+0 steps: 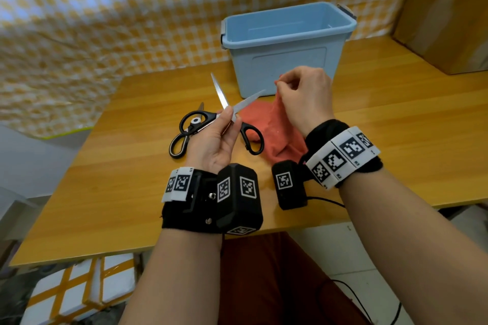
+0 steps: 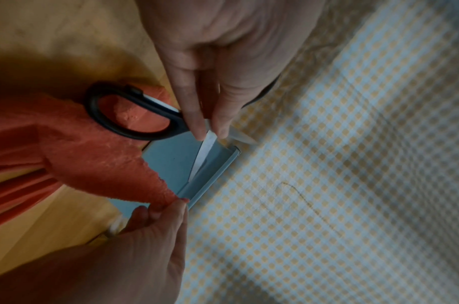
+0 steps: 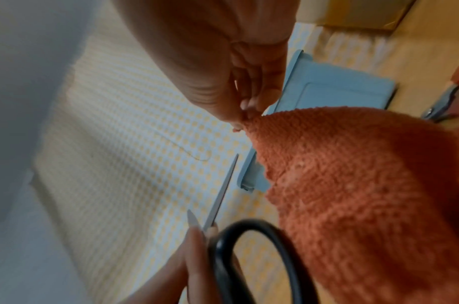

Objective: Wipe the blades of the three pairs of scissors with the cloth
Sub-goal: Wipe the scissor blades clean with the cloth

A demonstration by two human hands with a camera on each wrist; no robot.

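**A:** how many scissors can you count? I get two for sure; the open black-handled scissors (image 1: 239,111) held up in the left hand (image 1: 211,140), and a second pair (image 1: 182,137) lying on the worktop (image 1: 118,179) behind that hand, mostly blocked by it.

**B:** same; two in the head view; a metal bit at the right edge of the right wrist view might be another pair, but it's cut off and blurry, so can't tell. Left fingers (image 2: 194,115) are pinching the held pair right at the pivot, blades spread in a V, one loop hanging down over the cloth.

**A:** one cloth, yeah? Orange terry cloth (image 1: 274,126); right hand (image 1: 303,95) has a corner pinched between thumb and fingertips, lifted, the rest draping down to the worktop; it's beside the blades, not touching them.

**B:** yep; one light blue plastic bin (image 1: 285,42) behind, lid off; one cardboard box (image 1: 449,8) far right, cropped by the frame; checked yellow cloth (image 1: 105,21) along the back.
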